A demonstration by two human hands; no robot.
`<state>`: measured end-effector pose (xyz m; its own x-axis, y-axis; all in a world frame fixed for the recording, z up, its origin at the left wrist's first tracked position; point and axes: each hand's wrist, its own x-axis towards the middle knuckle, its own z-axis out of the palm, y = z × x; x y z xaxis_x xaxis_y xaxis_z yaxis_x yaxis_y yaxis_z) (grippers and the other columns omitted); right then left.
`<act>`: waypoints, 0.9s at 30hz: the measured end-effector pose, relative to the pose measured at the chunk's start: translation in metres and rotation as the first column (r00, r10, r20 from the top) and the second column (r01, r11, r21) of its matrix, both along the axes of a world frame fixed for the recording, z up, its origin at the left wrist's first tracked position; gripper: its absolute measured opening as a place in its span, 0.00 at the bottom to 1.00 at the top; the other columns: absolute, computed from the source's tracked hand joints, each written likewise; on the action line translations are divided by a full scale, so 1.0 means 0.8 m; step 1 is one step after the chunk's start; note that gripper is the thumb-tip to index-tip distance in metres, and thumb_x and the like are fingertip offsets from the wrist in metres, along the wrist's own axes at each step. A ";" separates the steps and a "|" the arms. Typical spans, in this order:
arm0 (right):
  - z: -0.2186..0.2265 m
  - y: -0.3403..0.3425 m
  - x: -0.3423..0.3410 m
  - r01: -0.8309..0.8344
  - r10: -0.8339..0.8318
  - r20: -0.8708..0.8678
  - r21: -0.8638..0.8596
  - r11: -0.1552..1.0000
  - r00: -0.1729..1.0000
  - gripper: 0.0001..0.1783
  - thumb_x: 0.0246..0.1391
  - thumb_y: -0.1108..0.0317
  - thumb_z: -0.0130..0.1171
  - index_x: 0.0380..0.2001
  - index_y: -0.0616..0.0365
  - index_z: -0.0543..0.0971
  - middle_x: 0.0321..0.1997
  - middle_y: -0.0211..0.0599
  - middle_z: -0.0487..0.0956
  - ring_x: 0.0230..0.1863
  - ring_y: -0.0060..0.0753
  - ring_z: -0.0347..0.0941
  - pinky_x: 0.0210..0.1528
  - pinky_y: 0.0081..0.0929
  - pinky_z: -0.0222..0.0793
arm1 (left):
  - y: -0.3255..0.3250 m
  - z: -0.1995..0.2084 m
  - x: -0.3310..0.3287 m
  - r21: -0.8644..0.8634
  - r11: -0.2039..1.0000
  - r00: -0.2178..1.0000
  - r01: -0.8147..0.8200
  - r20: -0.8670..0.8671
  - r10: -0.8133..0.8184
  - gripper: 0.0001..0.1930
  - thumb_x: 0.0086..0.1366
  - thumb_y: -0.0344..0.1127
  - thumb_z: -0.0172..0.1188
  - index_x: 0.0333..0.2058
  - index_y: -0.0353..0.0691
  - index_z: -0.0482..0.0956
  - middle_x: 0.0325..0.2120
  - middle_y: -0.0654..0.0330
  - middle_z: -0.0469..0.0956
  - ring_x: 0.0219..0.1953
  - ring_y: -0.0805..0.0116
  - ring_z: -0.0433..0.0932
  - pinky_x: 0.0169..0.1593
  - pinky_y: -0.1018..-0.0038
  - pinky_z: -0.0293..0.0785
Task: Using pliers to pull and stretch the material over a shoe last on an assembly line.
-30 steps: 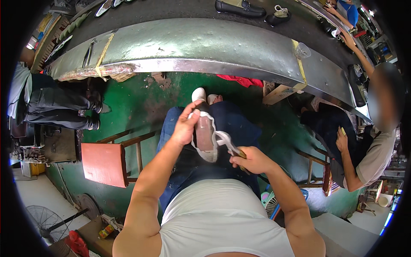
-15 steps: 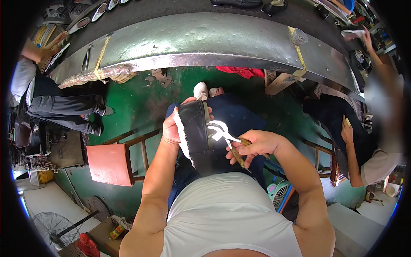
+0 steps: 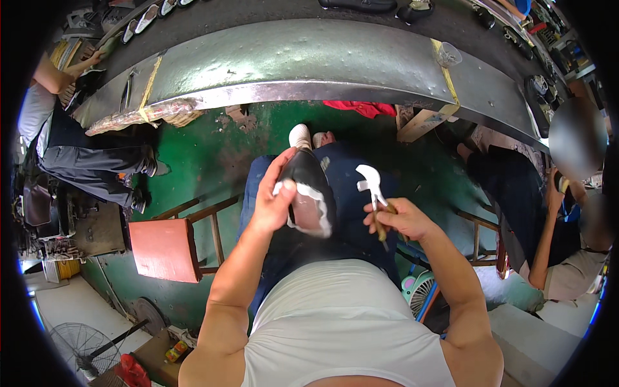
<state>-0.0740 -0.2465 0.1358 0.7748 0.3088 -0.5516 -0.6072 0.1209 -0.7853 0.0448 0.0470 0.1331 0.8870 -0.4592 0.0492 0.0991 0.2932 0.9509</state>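
Note:
My left hand is closed around a black shoe upper above my lap. The upper's pale ragged edge is folded around a brown sole-side face, which is turned up toward me. My thumb presses on that edge, and the fingers are partly hidden behind the upper. To the right, my right hand grips a pair of shoe lasting pincers by the handles. Their bright curved jaws point away from me and are apart from the shoe.
Ahead runs a metal-faced bench with shoes on its dark top. A red-brown stool stands left and a small fan right. Co-workers sit at both sides. A red cloth lies under the bench.
The shoe has turned so its brown sole side shows. The pincers have come away from it, to the right. The right co-worker's raised hand has dropped toward the lap.

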 end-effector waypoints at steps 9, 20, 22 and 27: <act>-0.030 0.072 0.046 0.263 -0.121 0.386 -0.339 0.903 0.915 0.11 0.61 0.65 0.62 0.37 0.61 0.75 0.30 0.31 0.78 0.33 0.21 0.74 0.38 0.27 0.72 | 0.005 -0.023 -0.076 0.432 0.896 0.796 0.101 0.505 -0.334 0.55 0.48 0.30 0.77 0.69 0.29 0.49 0.66 0.39 0.60 0.69 0.42 0.60 0.71 0.56 0.57; -0.035 0.064 0.098 0.510 0.391 0.627 -0.777 0.368 0.674 0.17 0.57 0.63 0.64 0.43 0.63 0.72 0.37 0.52 0.81 0.37 0.59 0.79 0.42 0.45 0.75 | 0.020 -0.027 -0.091 0.470 0.880 0.722 0.073 0.584 -0.372 0.58 0.44 0.34 0.79 0.69 0.31 0.49 0.67 0.37 0.58 0.69 0.35 0.58 0.72 0.53 0.54; -0.017 0.068 0.073 0.403 0.246 0.616 -0.717 0.570 0.748 0.17 0.59 0.62 0.63 0.43 0.64 0.72 0.38 0.51 0.81 0.39 0.55 0.80 0.44 0.41 0.75 | 0.024 -0.032 -0.095 0.463 0.883 0.722 0.069 0.587 -0.365 0.58 0.44 0.34 0.79 0.69 0.31 0.49 0.67 0.36 0.57 0.69 0.35 0.57 0.72 0.52 0.54; -0.020 0.113 0.004 0.262 -0.093 0.731 -0.121 0.957 0.676 0.17 0.66 0.59 0.56 0.47 0.62 0.69 0.46 0.44 0.82 0.43 0.31 0.79 0.48 0.31 0.74 | 0.016 -0.035 -0.093 0.441 0.894 0.719 0.075 0.597 -0.355 0.59 0.44 0.31 0.78 0.70 0.32 0.47 0.67 0.35 0.57 0.69 0.33 0.57 0.72 0.48 0.53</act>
<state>-0.0705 -0.1559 0.1199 0.9847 0.0729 0.1582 0.1616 -0.0426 -0.9859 -0.0296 0.0595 0.1049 0.5694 -0.7391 0.3599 -0.5634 -0.0321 0.8256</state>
